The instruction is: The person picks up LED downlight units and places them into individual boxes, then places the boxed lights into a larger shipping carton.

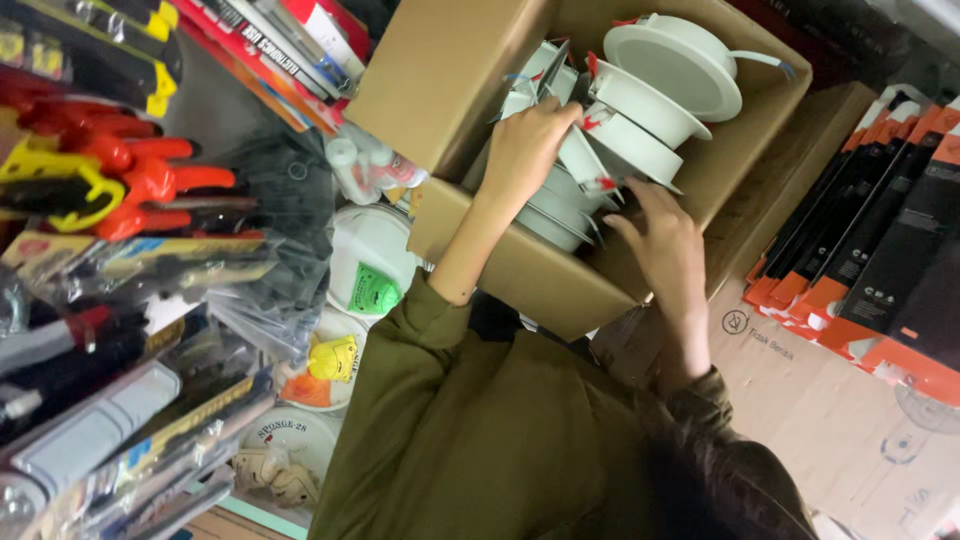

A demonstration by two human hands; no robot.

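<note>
An open cardboard box holds a stack of round white recessed light fixtures, tilted and nested together. My left hand reaches into the box and grips the edge of one white fixture in the middle of the stack. Just to its right, my right hand rests with fingers spread against the lower fixtures and the box's front wall. Both arms wear olive green sleeves.
Left of the box hang red-handled tools and bagged hardware. Round white packaged items lie below the box. Black and orange cartons are stacked at the right on flat cardboard.
</note>
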